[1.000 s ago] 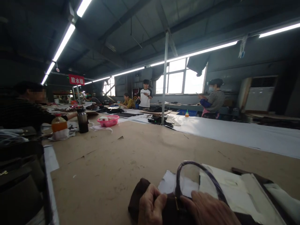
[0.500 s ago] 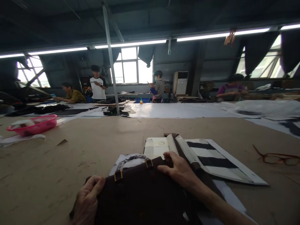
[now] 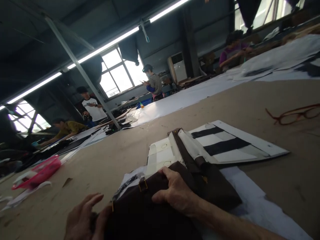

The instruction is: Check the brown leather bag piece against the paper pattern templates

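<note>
A dark brown handbag (image 3: 147,213) with gold-coloured buckles lies in front of me, its handle (image 3: 128,183) wrapped in clear plastic. My right hand (image 3: 176,193) grips the bag's upper edge, thumb on the front and fingers over the top. At the left corner is my left hand (image 3: 83,216), fingers apart, its thumb close to the bag's edge; whether it touches is unclear. Just beyond the bag lies an opened-out dark brown piece (image 3: 215,186) with white-backed panels (image 3: 225,141) and black strips. The lower part of the bag runs out of view.
Red-framed eyeglasses (image 3: 295,116) lie on the right of the brown-covered table (image 3: 100,160). On the left stands a pink basket (image 3: 46,171); a small scrap (image 3: 67,182) lies nearby. White paper (image 3: 270,213) is under the pieces. A metal post (image 3: 82,73) rises behind; several people work beyond.
The view has tilted and swung. My left hand has loosened from the bag's left corner, its fingers now spread. My right hand stays on the upper edge.
</note>
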`<action>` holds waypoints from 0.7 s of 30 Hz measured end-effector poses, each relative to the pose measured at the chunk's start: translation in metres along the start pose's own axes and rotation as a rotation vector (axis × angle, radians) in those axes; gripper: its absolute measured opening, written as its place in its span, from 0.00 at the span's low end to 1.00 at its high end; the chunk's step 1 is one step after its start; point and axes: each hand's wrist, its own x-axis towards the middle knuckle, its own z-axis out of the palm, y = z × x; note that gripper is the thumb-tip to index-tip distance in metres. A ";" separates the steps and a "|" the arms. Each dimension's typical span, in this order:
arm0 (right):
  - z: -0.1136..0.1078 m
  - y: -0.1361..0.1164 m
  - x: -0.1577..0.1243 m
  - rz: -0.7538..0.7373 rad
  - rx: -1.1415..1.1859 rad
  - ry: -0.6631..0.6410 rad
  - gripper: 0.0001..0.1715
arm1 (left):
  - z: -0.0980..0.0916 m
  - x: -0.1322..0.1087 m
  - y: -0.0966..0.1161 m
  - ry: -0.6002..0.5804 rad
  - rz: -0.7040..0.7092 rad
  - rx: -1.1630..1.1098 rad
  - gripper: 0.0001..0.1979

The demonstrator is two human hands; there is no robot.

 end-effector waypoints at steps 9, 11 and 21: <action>0.012 -0.008 -0.014 -0.095 -0.072 -0.002 0.12 | 0.006 0.012 0.059 -0.595 -0.054 -0.310 0.18; 0.015 -0.008 -0.014 -0.038 0.000 0.008 0.10 | 0.006 0.009 0.056 -0.578 -0.118 -0.345 0.19; 0.020 0.004 -0.004 0.055 0.040 0.139 0.12 | 0.015 0.009 0.065 -0.525 -0.128 -0.361 0.16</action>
